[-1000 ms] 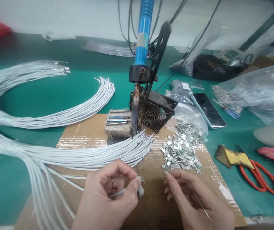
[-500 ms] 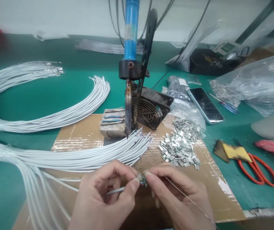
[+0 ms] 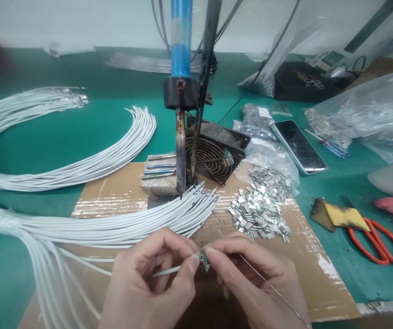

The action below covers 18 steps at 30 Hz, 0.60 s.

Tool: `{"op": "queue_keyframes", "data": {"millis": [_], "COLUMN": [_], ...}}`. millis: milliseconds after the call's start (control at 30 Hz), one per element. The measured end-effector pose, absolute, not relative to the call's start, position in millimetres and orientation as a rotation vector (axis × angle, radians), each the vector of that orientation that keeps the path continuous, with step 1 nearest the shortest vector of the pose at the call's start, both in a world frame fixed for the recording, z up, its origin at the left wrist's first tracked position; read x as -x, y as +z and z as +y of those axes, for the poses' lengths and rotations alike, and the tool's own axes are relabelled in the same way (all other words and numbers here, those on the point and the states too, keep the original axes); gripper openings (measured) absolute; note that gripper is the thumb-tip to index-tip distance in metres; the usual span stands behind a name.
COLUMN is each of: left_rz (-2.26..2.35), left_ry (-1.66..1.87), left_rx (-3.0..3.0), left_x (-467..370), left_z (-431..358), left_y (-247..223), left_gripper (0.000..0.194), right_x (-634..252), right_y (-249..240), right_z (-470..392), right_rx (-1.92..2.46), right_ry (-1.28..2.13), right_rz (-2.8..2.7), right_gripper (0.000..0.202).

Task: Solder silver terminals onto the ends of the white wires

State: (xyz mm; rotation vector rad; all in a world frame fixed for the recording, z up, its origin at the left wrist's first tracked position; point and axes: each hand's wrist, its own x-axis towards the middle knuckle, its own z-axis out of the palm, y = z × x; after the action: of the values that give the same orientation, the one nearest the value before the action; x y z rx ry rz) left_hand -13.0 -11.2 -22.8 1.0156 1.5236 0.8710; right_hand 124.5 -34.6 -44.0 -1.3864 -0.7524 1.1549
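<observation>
**1 cable part-done, many left**

Near edge of green worktop (image 3: 107, 137): L hand (image 3: 155, 278) pinches white round cable (image 3: 167, 272), small green-and-silver piece (image 3: 203, 261) at its tip; R hand (image 3: 258, 274) closes fingertips on that end, gripping thin silvery wire (image 3: 268, 285) too. Looks mid-join; can't tell if fixed. Beyond, white cable bundle (image 3: 114, 228), ends lacking metal, prob. to do; flat silver connectors (image 3: 261, 205) heaped to R. Orange-handled scissors (image 3: 381, 242) nr R edge, clear of hands. Blue-handled iron (image 3: 181, 50) hangs tip-down, partly blocking black grilled fan (image 3: 213, 157). Twd far L corner, silver-tipped strands (image 3: 69, 98), maybe done.
</observation>
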Motion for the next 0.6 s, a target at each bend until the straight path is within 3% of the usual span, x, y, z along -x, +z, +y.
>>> {"op": "queue_keyframes", "data": {"millis": [600], "left_rz": [1.511], "left_ry": [0.853], "left_rx": [-1.123], "left_x": [20.0], "left_z": [-12.6], "left_y": [-31.4], "left_gripper": [0.011], "right_x": [-123.6], "right_y": [-46.9], "right_z": [-33.3], "right_rx": [1.389], "right_ry": [1.135], "right_rz": [-0.737], "right_gripper": [0.010]}}
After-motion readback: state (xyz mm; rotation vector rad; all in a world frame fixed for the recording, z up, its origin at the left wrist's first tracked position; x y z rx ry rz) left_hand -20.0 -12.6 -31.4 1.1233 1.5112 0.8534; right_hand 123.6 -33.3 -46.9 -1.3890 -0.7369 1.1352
